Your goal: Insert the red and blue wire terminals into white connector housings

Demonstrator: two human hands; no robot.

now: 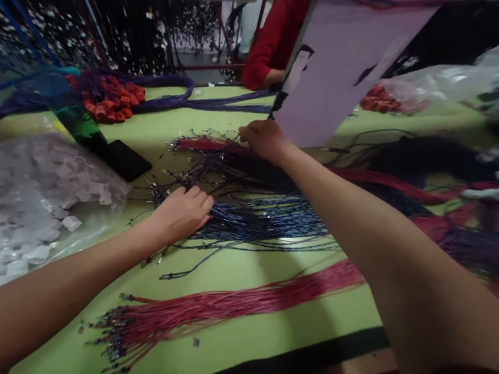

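My left hand [183, 214] lies at the terminal ends of a bundle of dark blue wires [268, 216], its fingers curled over some of them. Farther back, my right hand [265, 138] has its fingers pinched together at the edge of a red wire bundle [204, 143]; exactly what is in that pinch is hidden. Black wires [247, 171] run between the two hands. Nearer to me, a bundle of red wires [231, 303] stretches across the green table [174, 365], with metal terminals spread at its left end.
A clear bag of white connectors [41, 202] fills the left side, with a black phone-like slab [125, 159] beside it. Orange-red connectors [115, 98] on purple wires lie at the back. A pale hanging sheet [328, 59] partly covers a person's red sleeve [275, 36].
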